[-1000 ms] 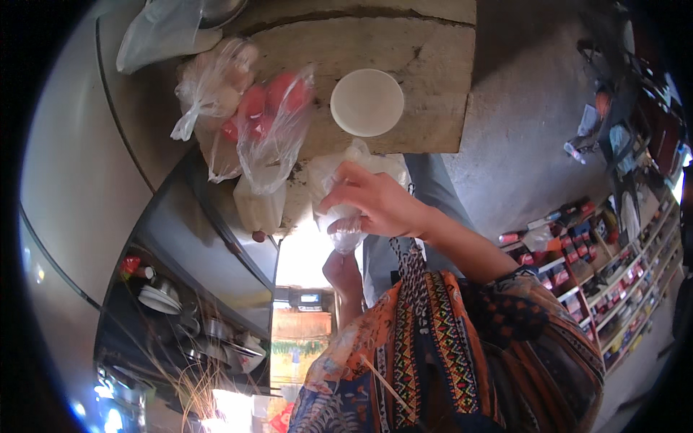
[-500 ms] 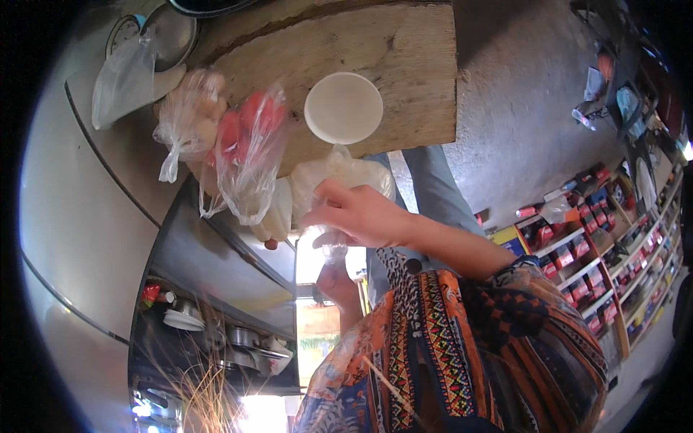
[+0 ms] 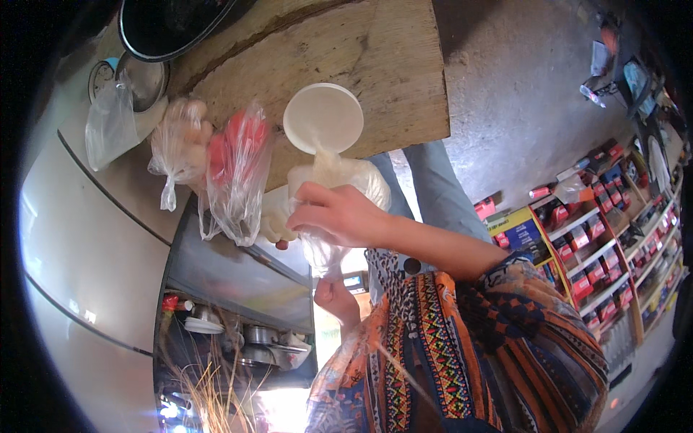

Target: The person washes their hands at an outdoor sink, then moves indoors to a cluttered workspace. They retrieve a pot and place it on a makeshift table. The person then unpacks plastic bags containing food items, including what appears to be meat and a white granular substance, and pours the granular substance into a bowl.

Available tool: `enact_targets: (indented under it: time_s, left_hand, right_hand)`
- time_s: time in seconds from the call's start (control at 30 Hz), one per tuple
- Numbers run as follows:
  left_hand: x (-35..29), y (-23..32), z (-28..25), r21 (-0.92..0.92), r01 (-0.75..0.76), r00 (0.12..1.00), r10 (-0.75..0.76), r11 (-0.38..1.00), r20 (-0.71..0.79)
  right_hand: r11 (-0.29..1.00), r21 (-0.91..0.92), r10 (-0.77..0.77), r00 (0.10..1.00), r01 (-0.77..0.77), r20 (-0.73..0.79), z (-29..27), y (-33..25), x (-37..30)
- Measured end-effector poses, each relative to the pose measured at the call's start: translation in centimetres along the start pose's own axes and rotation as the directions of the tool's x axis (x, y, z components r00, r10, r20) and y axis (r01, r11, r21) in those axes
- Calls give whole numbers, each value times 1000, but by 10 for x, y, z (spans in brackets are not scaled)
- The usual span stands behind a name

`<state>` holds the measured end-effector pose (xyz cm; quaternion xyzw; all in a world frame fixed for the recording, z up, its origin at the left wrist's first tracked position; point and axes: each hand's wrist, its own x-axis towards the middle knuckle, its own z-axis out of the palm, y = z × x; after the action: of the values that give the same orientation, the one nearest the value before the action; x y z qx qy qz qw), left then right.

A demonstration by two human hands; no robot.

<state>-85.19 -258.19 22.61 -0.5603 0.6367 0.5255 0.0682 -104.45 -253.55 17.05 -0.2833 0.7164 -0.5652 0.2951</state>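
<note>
A clear plastic bag of pale powder point(image 3: 364, 184) hangs tilted over the table's near edge, its mouth at a cream bowl point(image 3: 323, 115). Pale powder point(image 3: 316, 141) spills from the mouth onto the bowl's near side. My right hand point(image 3: 339, 213) lies over the bag with its fingers curled on the plastic. From below, my left hand point(image 3: 330, 294) reaches up behind the bag and holds it from underneath; most of its fingers are hidden. Left of the bowl lie a knotted bag of eggs point(image 3: 184, 141) and a bag of red items point(image 3: 242, 144), perhaps tomatoes.
The wooden table point(image 3: 390, 65) carries the bowl. A dark pan point(image 3: 170, 29) stands at the far left, near a round metal lid point(image 3: 142, 79) and an empty plastic bag point(image 3: 112, 130). Pots point(image 3: 260, 346) sit on a lower shelf. Racks of red packages point(image 3: 592, 267) stand at right.
The bag's mouth has come up to the bowl's near rim, and powder now runs into it. My right hand has shifted slightly left. The whole view has moved a little.
</note>
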Motion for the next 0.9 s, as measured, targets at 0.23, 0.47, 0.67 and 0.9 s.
enact_targets:
  time_s: [0.23, 0.47, 0.67, 0.9]
  left_hand:
    - [1, 21, 2, -36, 28, 999, -27, 999, 36]
    - [-2, 8, -5, 1, 58, 998, -58, 998, 33]
    - [-3, 5, -10, 23, 44, 999, -44, 999, 11]
    - [-6, 0, -15, 33, 65, 998, -65, 997, -19]
  right_hand:
    - [998, 56, 18, 1000, -18, -2, -1, -3, 5]
    - [999, 41, 24, 1000, -24, -3, 6, 4, 3]
    - [999, 45, 27, 1000, -26, -4, 13, 7, 1]
    - [999, 30, 39, 999, -39, -18, 18, 6, -2]
